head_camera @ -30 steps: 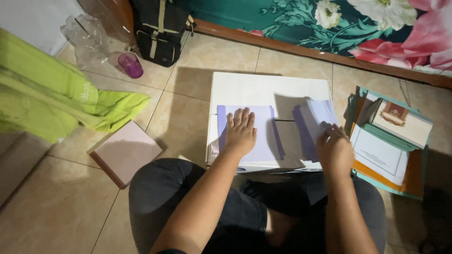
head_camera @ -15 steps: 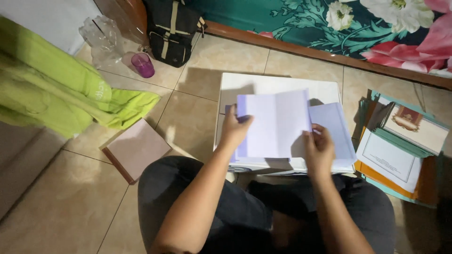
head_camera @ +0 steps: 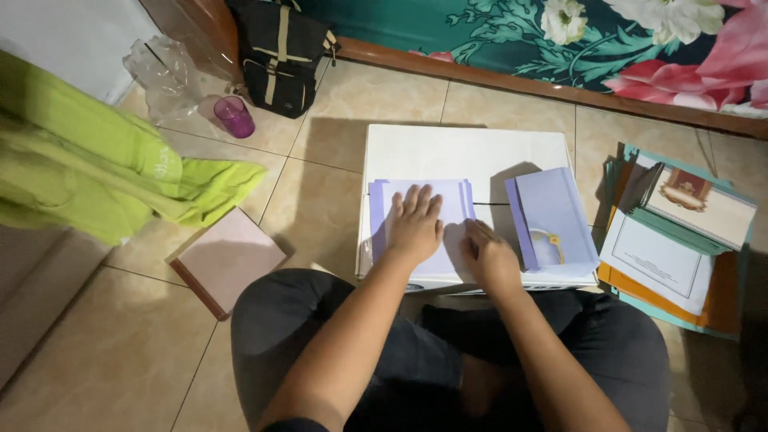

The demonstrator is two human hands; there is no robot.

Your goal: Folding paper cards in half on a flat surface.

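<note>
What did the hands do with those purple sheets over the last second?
Half a second ago both hands held a lilac sheet lifted. Now it lies flat on the left stack; the left hand presses it, the right hand beside it. The white board, right stack and pink book stayed put.

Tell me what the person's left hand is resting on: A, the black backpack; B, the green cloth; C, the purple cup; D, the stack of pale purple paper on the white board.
D: the left hand lies flat, fingers spread, on the pale purple paper atop the white board.
</note>
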